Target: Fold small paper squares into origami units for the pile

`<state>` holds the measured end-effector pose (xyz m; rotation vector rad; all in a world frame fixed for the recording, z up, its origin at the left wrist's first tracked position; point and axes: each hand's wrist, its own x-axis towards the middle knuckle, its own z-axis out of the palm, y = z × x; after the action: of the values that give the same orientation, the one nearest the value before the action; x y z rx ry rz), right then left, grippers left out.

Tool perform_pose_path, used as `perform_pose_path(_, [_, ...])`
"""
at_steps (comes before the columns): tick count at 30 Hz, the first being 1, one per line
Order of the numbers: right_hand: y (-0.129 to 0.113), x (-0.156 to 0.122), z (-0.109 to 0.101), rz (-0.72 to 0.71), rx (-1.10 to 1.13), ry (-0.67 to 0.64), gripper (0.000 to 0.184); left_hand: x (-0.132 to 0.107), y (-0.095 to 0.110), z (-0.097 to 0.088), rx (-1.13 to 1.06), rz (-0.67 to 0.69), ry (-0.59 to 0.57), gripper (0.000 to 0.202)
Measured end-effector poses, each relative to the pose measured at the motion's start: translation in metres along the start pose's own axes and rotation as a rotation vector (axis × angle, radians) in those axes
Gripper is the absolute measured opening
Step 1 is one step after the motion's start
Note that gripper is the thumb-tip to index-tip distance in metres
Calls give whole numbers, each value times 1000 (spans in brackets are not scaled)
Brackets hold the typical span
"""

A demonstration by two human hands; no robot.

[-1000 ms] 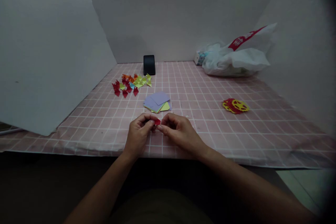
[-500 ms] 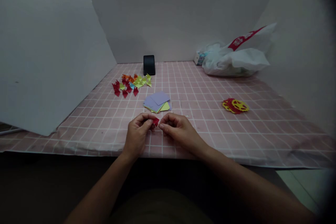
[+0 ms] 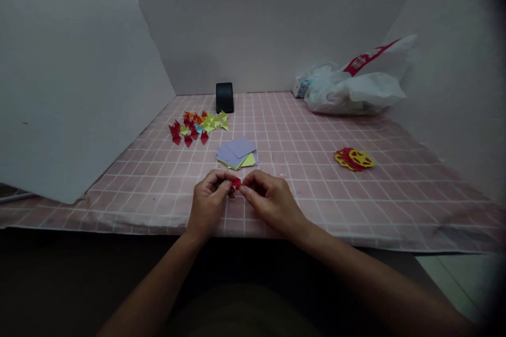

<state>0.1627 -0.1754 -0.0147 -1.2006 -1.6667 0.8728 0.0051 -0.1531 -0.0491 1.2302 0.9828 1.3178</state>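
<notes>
My feed is the head view alone, looking down over a table with a pink checked cloth (image 3: 300, 137). At the near edge, in the middle, I have both hands on one small red paper piece (image 3: 236, 182). The left hand (image 3: 206, 201) pinches it between thumb and curled fingers, which hide part of it from me. The right hand (image 3: 276, 203) has its thumb and forefinger drawn together on the paper's right edge. The piece is too small here for me to read its folds.

Just beyond the fingertips lies a loose, fanned stack of paper squares (image 3: 237, 150), purple on top, with a yellow corner showing at the lower right. Farther off to the left I see a cluster of folded paper shapes (image 3: 188, 140) in red, orange, yellow and one blue, lying close together, and just behind them a black object (image 3: 224, 98) near the back wall (image 3: 269, 21).

The container I can make out at the far right is a white plastic bag (image 3: 356, 99), slumped on its side with a red printed band across its raised end. Its lower part bulges, but I cannot tell what is inside. A small boxlike item (image 3: 298, 87) sits against its left end. Nearer, well to the right of my hands, yellow and red cut-out discs (image 3: 362, 158) lie overlapping on the cloth.
</notes>
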Motion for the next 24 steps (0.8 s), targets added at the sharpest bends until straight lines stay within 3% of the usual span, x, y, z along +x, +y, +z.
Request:
perform_pose_path(19, [3, 1, 1, 139, 254, -23, 11, -2, 6, 0, 57, 13, -114, 9])
perform_pose_path(24, [1, 0, -1, 110, 298, -11, 12, -1, 3, -1, 42, 22, -118, 9])
